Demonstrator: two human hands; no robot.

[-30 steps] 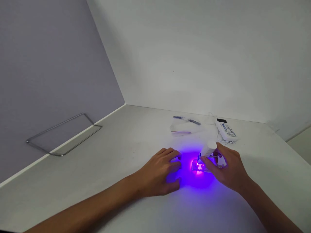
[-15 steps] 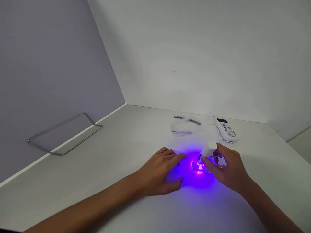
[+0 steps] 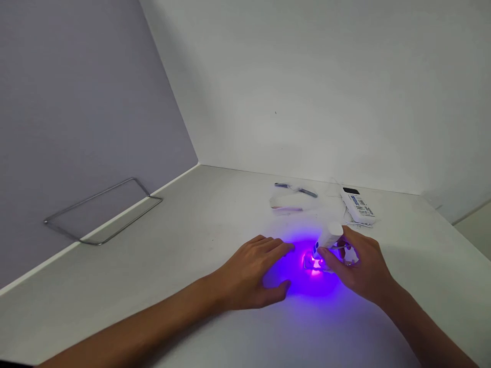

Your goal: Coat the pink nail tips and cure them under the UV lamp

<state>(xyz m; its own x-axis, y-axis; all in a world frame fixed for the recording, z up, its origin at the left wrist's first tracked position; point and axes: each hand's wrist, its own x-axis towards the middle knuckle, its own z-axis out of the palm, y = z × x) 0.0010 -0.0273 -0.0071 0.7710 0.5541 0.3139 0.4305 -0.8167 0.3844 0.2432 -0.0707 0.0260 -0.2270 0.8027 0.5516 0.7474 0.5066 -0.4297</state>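
Observation:
Between the fingers and thumb of my right hand (image 3: 360,263) is a white handheld UV lamp (image 3: 330,237), tilted, its lower end glowing violet. Right below the lamp a small flat piece (image 3: 309,262) lies on the table, bathed in purple and pink light; glare and my fingers hide its detail. A thin white cord shows near my right fingers. My left hand (image 3: 257,273) rests on the table to the left of the glow, palm down, thumb and fingers apart, holding nothing.
A white device with a dark screen and printed label (image 3: 358,205) lies at the back right with a cable. Slim metal tools (image 3: 307,192) and a thin pale strip (image 3: 287,208) lie behind the lamp. A bent metal wire frame (image 3: 102,244) stands at the left wall.

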